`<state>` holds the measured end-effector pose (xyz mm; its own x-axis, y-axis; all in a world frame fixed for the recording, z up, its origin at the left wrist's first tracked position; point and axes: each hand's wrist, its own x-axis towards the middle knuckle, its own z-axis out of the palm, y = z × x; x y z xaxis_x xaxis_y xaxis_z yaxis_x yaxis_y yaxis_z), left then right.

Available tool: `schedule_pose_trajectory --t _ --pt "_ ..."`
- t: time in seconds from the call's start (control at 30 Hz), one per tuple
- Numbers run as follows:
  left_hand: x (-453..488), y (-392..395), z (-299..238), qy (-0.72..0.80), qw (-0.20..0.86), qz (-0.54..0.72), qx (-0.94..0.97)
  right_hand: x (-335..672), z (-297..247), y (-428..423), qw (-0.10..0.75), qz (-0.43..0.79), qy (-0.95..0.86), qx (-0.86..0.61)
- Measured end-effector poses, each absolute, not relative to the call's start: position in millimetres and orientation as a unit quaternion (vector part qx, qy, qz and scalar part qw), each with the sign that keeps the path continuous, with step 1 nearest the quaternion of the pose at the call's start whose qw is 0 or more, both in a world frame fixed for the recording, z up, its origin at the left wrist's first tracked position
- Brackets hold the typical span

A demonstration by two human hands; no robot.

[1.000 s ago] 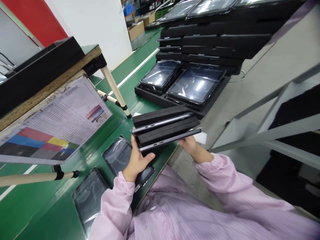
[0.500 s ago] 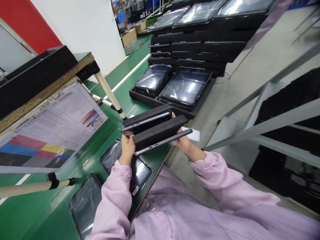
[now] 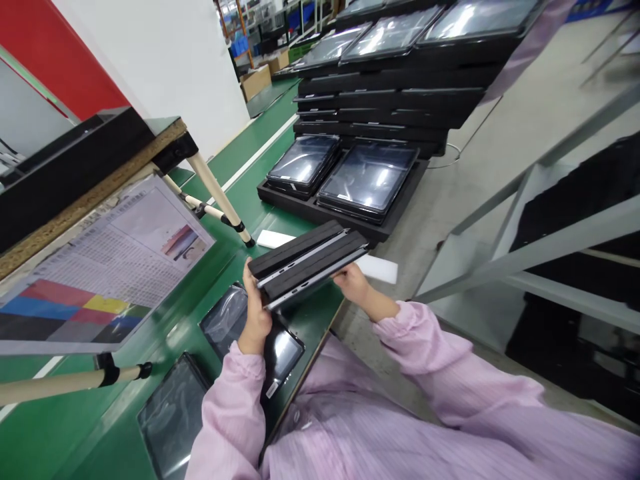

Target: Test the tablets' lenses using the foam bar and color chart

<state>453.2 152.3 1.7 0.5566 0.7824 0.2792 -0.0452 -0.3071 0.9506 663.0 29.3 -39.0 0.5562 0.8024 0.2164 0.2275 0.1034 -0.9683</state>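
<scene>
Both my hands hold two tablets [image 3: 314,283] pressed together, tilted over the bench, with black segmented covers [image 3: 305,250] on them. My left hand [image 3: 257,313] grips their near-left end, its thumb up along the edge. With fingers tucked beneath, my right hand [image 3: 354,285] supports the opposite end. Ports show along the slim silver sides. Just below my left hand lie tablets in clear film, one [image 3: 227,317] partly behind my wrist and another [image 3: 283,357] by the bench edge. A further film-wrapped tablet [image 3: 175,413] sits beside my left sleeve.
A black foam tray [image 3: 285,200] holding stacked wrapped tablets [image 3: 367,177] stands beyond my hands, before a tall pile of loaded trays [image 3: 370,100]. White foam pieces [image 3: 380,269] lie near the tray. A raised shelf with a printed sheet [image 3: 125,260] is at left, a grey metal frame [image 3: 530,247] at right.
The two covered tablets, spread apart before, are now pressed together. My left hand has shifted to their end, and my right hand has moved slightly left and lower under them.
</scene>
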Motion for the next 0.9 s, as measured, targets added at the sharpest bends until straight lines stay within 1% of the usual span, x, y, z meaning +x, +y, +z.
schedule_pose_trajectory --t 0.17,0.33,0.63,0.7,0.77,0.83,0.9 --pt "455.6 147.3 -4.2 0.228 0.501 0.405 0.73 665.1 -40.0 39.6 0.61 0.22 -0.428 -0.629" --pt "467.1 150.9 -8.3 0.243 0.467 0.451 0.721 669.4 -41.6 52.2 0.613 0.165 -0.475 -0.609" --pt "484.9 150.6 -40.0 0.262 0.437 0.474 0.718 684.0 -85.5 64.5 0.611 0.043 -0.546 -0.571" --pt "485.6 152.7 -32.7 0.252 0.426 0.488 0.719 686.0 -91.9 63.9 0.607 0.024 -0.566 -0.558" --pt "483.7 155.7 -13.2 0.218 0.391 0.524 0.725 687.6 -95.7 62.3 0.599 0.017 -0.59 -0.541" --pt "480.2 158.1 14.7 0.139 0.313 0.566 0.75 688.8 -97.4 60.4 0.592 0.017 -0.611 -0.525" --pt "476.3 159.1 43.1 0.049 0.226 0.568 0.79 689.6 -97.4 59.2 0.588 0.021 -0.623 -0.515"
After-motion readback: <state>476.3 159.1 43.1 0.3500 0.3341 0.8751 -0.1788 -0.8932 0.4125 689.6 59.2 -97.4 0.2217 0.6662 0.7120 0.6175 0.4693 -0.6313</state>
